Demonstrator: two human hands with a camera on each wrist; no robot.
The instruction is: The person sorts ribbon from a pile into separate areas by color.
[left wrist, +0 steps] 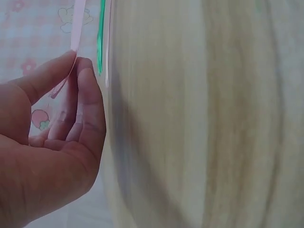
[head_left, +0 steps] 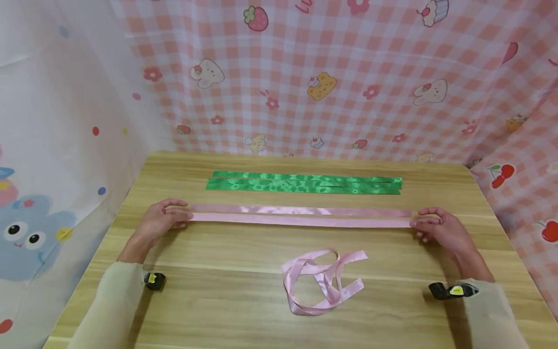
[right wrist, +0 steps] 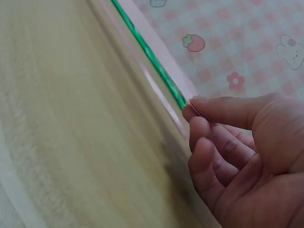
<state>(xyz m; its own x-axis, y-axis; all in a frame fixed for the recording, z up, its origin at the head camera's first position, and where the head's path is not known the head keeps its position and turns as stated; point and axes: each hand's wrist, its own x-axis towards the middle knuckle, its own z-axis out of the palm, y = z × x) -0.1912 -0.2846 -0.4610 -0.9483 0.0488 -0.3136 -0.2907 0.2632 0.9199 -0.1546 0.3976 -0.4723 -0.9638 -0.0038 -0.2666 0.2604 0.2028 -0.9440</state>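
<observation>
My left hand (head_left: 159,220) pinches one end of a pale pink ribbon (head_left: 301,220) between thumb and fingertips, and a short tail of it pokes out past the thumb in the left wrist view. At the other end, my right hand (head_left: 442,230) pinches the same ribbon. Held straight between both hands, it hangs above the table in the wrist views. Just behind it, a second pink ribbon (head_left: 287,210) lies flat on the wood, shiny side up. Farther back lie green ribbon strips (head_left: 301,185), side by side and parallel to the pink ones.
A loosely looped pink ribbon (head_left: 301,300) lies nearer the front of the wooden table (head_left: 218,310). Behind the table hangs a pink checked curtain (head_left: 287,63), with a white printed cloth (head_left: 52,121) at the left.
</observation>
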